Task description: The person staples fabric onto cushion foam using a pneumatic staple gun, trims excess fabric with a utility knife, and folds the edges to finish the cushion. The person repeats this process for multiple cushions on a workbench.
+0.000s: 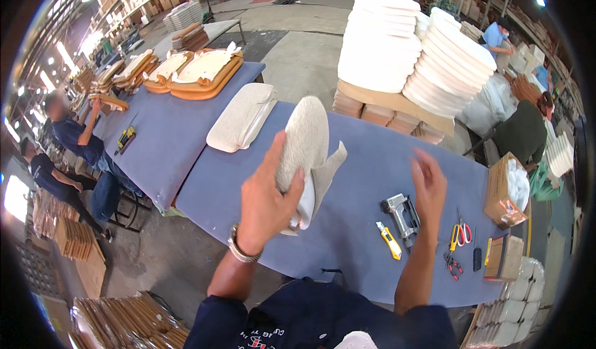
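Note:
My left hand grips a padded piece covered in light beige fabric, tilted up over the blue table. A loose flap of the fabric hangs off its right side, and some white lining shows low down. My right hand is raised with nothing in it, fingers apart and slightly blurred. Below and left of that hand lies a grey staple gun. Beside it is a yellow utility knife. Left of the held piece, a stack of beige fabric-covered pads rests on the table.
At the table's right lie scissors, red-handled pliers and a cardboard box. Tall stacks of white foam stand beyond the far edge. Orange-brown upholstered seats sit far left, where a person works.

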Motion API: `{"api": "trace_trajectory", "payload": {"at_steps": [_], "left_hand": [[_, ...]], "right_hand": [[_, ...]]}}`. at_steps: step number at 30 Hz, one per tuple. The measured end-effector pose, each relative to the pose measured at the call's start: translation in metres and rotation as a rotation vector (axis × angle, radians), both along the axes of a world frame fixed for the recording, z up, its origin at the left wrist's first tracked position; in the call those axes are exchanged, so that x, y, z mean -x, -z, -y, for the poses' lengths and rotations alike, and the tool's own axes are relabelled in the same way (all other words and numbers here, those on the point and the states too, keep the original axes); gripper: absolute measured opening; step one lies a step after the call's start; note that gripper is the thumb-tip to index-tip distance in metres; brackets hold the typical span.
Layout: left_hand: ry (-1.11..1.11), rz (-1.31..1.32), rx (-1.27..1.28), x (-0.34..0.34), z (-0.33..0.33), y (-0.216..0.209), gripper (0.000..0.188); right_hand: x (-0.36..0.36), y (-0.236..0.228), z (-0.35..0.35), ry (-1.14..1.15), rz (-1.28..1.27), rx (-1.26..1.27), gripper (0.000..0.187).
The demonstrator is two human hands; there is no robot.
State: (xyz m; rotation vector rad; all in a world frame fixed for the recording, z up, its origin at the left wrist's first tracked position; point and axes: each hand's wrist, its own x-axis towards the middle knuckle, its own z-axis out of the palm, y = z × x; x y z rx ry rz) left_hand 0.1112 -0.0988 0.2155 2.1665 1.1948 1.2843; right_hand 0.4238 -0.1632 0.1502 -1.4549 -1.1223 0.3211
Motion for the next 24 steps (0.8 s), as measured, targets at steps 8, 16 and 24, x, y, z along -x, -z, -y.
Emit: {"api": "trace_trajectory", "payload": {"at_steps": [8, 16, 24], "left_hand": [[-0.038, 0.048, 0.182, -0.012, 0.035, 0.051, 0.069], [-0.144, 0.203, 0.199, 0.005, 0.017, 0.053, 0.061], [-0.031, 0.116, 0.146, 0.031, -0.003, 0.055, 0.059]], "right_hand": [[0.133, -0.024, -0.13, -0.385, 0.088, -0.151, 0.032], [0.174, -0.008, -0.153, -0.453, 0.034, -0.327, 0.044], [0.182, 0.001, -0.176, -0.491, 0.049, -0.469, 0.031]]}}
